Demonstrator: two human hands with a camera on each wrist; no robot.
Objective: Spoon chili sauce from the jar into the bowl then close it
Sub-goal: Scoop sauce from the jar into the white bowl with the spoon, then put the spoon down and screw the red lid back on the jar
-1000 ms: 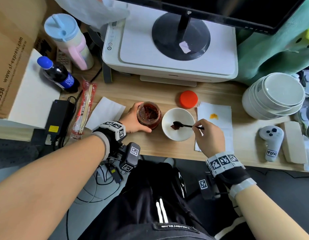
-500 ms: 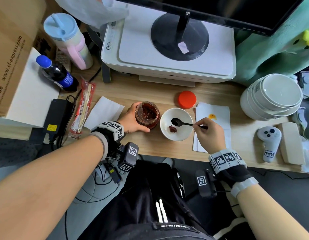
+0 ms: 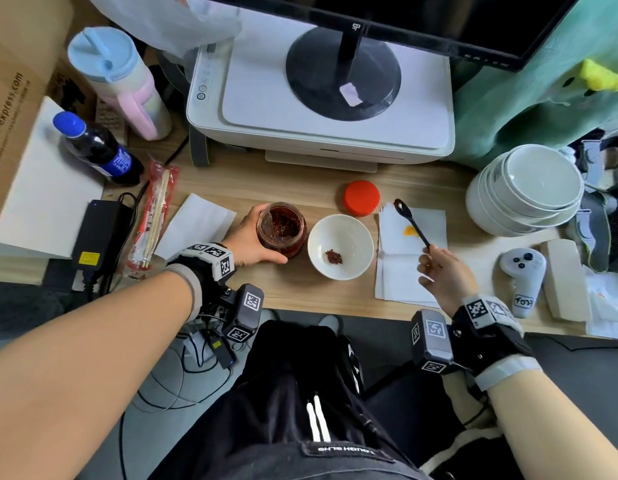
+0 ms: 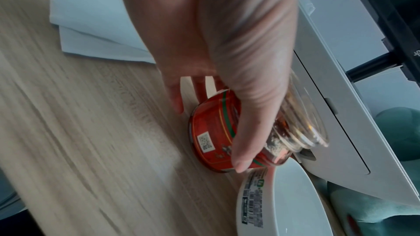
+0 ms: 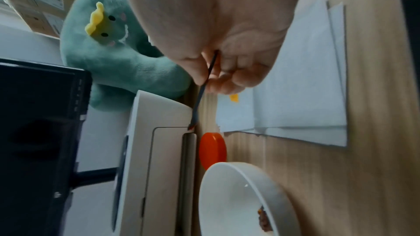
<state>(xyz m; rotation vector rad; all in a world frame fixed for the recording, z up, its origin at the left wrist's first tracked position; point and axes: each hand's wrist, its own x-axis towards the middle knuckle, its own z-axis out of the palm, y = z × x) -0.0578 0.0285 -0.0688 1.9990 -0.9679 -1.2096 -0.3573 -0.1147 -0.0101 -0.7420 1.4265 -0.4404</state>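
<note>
An open glass jar of chili sauce (image 3: 282, 227) (image 4: 227, 137) stands on the wooden desk, and my left hand (image 3: 249, 237) (image 4: 218, 71) grips its side. Just right of it sits a white bowl (image 3: 349, 233) (image 5: 236, 200) with a small dab of chili sauce (image 3: 334, 257) inside. My right hand (image 3: 442, 271) (image 5: 218, 71) pinches the handle end of a black spoon (image 3: 412, 221) (image 5: 201, 96), whose emptied head hovers over the top left corner of a white napkin (image 3: 404, 271). The red lid (image 3: 361, 197) (image 5: 212, 150) lies on the desk behind the bowl.
A white printer (image 3: 321, 109) with a monitor stand on it fills the back. Stacked white bowls (image 3: 529, 188), a game controller (image 3: 522, 275) and a green plush (image 3: 543, 91) are at the right. A cola bottle (image 3: 96, 147), tumbler (image 3: 120, 81), power brick (image 3: 99, 233) and chopsticks (image 3: 155, 216) lie left.
The spoon dropped its sauce into the bowl, then my right hand swung it out to the right, over the napkin. My left hand kept holding the jar.
</note>
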